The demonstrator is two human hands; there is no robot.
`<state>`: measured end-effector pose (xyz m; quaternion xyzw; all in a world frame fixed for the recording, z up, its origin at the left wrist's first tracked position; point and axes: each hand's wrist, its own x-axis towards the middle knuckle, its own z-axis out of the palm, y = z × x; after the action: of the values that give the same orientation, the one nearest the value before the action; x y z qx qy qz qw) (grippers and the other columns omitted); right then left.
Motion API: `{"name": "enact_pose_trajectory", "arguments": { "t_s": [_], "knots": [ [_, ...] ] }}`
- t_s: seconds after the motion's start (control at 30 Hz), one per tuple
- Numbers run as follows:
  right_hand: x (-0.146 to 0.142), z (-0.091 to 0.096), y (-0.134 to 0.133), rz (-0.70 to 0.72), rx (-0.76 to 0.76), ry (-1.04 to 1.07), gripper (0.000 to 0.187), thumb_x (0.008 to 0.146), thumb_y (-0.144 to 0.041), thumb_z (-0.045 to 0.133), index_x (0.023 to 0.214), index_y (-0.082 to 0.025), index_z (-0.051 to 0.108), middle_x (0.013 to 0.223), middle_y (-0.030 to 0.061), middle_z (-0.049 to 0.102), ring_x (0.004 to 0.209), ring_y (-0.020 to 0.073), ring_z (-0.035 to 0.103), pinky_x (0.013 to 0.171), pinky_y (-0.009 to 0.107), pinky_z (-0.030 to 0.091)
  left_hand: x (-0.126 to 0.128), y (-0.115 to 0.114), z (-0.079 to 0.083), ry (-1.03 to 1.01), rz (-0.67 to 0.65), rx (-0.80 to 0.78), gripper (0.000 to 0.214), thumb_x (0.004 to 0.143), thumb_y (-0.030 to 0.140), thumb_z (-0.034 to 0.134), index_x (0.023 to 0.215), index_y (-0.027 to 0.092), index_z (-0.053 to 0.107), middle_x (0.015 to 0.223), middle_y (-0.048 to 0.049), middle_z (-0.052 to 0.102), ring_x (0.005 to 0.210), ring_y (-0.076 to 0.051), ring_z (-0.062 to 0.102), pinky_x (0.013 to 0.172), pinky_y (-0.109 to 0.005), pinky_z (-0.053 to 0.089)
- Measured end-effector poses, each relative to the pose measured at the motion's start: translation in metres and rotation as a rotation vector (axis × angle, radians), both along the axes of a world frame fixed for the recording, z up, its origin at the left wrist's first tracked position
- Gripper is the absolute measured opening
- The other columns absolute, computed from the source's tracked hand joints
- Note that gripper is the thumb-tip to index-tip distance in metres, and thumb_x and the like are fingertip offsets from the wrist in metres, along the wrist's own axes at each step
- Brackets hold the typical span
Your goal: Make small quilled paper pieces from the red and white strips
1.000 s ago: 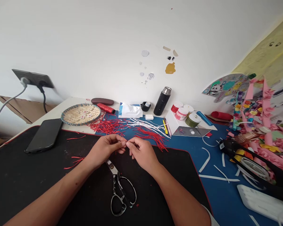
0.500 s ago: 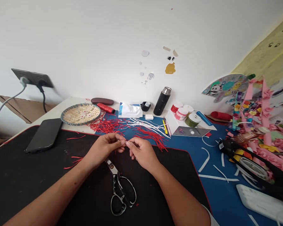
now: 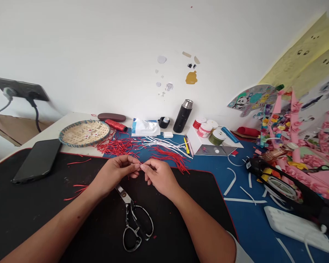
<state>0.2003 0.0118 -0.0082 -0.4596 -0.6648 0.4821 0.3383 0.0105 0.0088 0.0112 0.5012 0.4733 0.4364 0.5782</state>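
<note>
We are working over the black mat point(image 3: 98, 233), and we are taking the meeting point of our fingertips as the centre of the clock. Our left hand point(image 3: 115, 172) is pinching from the 9 o'clock side, our right hand point(image 3: 159, 175) from the 3 o'clock side; on both, the thumb is pressing to the fingers, and the 2 pinches are meeting. Something thin may be sitting there at the centre, but it is too small and too covered, so we are not able to tell what. For doing this fine pinch well, in our judgement, we should be pressing lightly and evenly, since strong pressure could be crushing or twisting a small piece, and we should be bracing the 2 hands together for steadiness. The scissors point(image 3: 125, 196) are lying at 6 o'clock, their blade end hiding behind our left hand, so we should be minding this wrist. Red cords point(image 3: 116, 147) are lying at about 10 o'clock, white cords point(image 3: 164, 143) at 2 o'clock, and a few loose red strands point(image 3: 83, 189) at 8 o'clock, where our left forearm could be dragging them.
</note>
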Motion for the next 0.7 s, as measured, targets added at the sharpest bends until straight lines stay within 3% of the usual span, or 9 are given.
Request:
{"name": "enact_pose_trajectory", "arguments": {
  "t_s": [0.27,0.7],
  "knots": [
    [-0.0010,-0.0009,0.0000,-0.005,-0.030,0.012,0.020,0.101,-0.032,0.060,0.088,-0.020,0.069,0.063,-0.0042,0.062,0.050,0.0102,0.058,0.052,0.021,0.044,-0.0006,0.0012,-0.0012,-0.006,-0.003,-0.012,0.045,0.054,0.058,0.097,0.072,0.021,0.079,0.070,-0.0039,0.074,0.064,-0.019,0.065,0.064,-0.030,0.056],
    [-0.0006,0.0016,-0.0003,0.018,-0.068,0.026,0.023,0.102,-0.032,0.059,0.085,-0.019,0.066,0.064,-0.0044,0.062,0.050,0.0092,0.057,0.051,0.020,0.042,-0.0030,0.0027,-0.0065,0.020,-0.017,-0.005,0.044,0.059,0.060,0.094,0.074,0.022,0.080,0.071,-0.0034,0.074,0.063,-0.019,0.065,0.064,-0.030,0.055]
  ]
}}
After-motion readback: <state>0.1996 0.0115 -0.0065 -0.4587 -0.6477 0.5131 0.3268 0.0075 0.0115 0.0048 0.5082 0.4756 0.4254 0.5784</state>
